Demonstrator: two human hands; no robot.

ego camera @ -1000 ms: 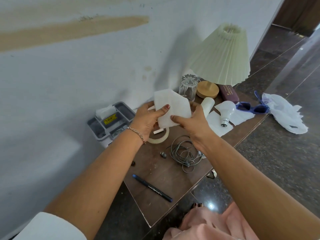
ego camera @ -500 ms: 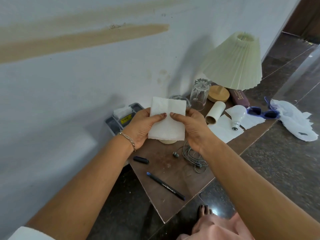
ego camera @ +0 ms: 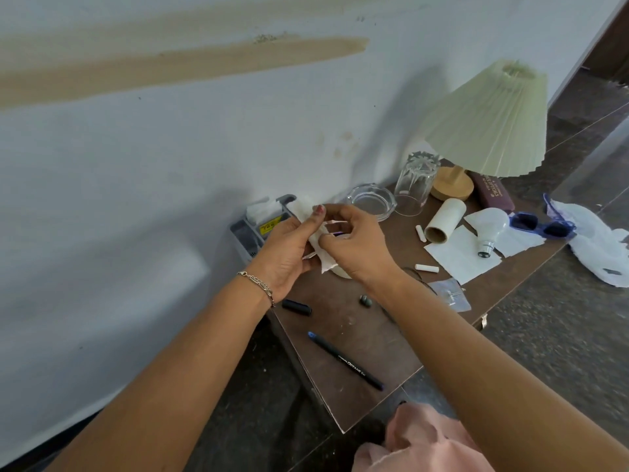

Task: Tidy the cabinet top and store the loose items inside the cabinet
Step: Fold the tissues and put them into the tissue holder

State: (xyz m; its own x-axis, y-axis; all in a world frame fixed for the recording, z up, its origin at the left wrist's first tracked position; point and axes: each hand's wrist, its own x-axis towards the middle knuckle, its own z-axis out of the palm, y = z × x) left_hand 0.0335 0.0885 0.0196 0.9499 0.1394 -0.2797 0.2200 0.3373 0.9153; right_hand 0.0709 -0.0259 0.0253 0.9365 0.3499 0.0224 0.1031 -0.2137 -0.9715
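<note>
Both hands hold a white paper napkin [ego camera: 315, 238], now folded narrow, above the brown cabinet top [ego camera: 371, 338]. My left hand [ego camera: 289, 247] grips it from the left with the thumb on its upper end. My right hand [ego camera: 357, 243] pinches its right edge. Loose on the top lie a blue pen [ego camera: 345, 361], a black pen cap [ego camera: 296, 307], a small dark earbud [ego camera: 366, 300], two white chalk pieces [ego camera: 426, 267], a cardboard tube [ego camera: 444, 221], a light bulb [ego camera: 488, 229] on white papers [ego camera: 456, 255], and blue sunglasses [ego camera: 541, 224].
A pleated lamp [ego camera: 490, 120], an upturned glass [ego camera: 416, 180], a glass ashtray [ego camera: 371, 201] and a maroon case [ego camera: 493, 192] stand at the back. A grey organiser tray [ego camera: 248, 233] sits left by the wall. A white plastic bag [ego camera: 599, 247] lies on the floor.
The napkin went from a flat open square to a narrow fold between my hands. My hands moved closer together. The camera shifted, showing the ashtray and chalk.
</note>
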